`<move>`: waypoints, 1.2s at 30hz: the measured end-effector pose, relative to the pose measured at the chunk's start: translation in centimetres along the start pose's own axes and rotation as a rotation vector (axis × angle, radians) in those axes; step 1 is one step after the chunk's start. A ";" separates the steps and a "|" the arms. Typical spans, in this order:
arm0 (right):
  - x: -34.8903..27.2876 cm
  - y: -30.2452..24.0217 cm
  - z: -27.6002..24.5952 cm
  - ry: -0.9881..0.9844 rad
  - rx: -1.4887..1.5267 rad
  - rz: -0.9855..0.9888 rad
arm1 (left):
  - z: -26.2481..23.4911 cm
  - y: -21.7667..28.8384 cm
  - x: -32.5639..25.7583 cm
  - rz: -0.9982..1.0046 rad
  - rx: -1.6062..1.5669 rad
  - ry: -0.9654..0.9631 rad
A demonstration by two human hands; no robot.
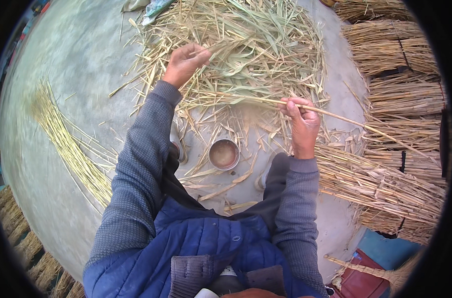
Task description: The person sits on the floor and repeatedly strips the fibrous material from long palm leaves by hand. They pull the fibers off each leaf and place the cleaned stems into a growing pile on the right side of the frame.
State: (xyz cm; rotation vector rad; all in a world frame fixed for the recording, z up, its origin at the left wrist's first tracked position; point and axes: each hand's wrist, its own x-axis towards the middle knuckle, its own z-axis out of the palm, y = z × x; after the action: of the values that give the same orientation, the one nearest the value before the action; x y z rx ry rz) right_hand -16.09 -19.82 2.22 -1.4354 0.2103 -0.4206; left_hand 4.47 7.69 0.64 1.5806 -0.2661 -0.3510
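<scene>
My right hand [303,121] is closed around a long, thin reed stalk [342,118]. The stalk slants from the leaf pile on the left down toward the bundles at the right. My left hand [187,62] hovers over the pile's left part, fingers pinched on what looks like a strip of dry leaf [202,51]; its far end blends into the litter. Beneath both hands spreads a broad heap of green and straw-coloured reed leaves [270,64]. Below my right wrist lies a loose bundle of unstripped reeds [380,181].
A small metal bowl [224,154] stands on the concrete floor [87,44] between my feet. To the left lies a sheaf of thin, clean stalks [74,141]. Tied reed bundles [405,94] are stacked along the right. A red object [362,278] and a brush-like broom [370,270] sit lower right.
</scene>
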 end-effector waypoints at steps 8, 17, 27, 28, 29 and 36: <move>1.4 2.5 3.4 -0.039 0.024 0.036 | 6.6 0.3 -2.4 0.732 0.686 -0.295; 2.5 -0.1 0.2 0.068 0.017 -0.018 | 1.9 -2.1 0.0 0.502 1.018 -0.310; 2.1 -1.2 0.1 0.108 -0.032 -0.081 | 5.7 -1.2 -1.8 0.573 0.586 -0.311; 2.1 -1.3 0.4 0.133 -0.039 -0.081 | 6.5 -1.1 -2.0 0.577 0.540 -0.299; 2.1 -1.3 0.6 0.142 -0.040 -0.089 | 7.0 -1.0 -2.2 0.610 0.479 -0.303; 2.2 -1.7 1.6 0.190 -0.023 -0.047 | 6.6 -1.1 -2.7 0.174 0.184 -0.268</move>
State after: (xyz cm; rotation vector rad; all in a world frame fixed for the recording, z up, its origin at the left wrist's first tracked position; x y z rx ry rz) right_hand -13.79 -19.40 4.31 -1.4254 0.3360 -0.5952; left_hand -0.56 2.70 -0.40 1.6756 -0.6546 -0.4114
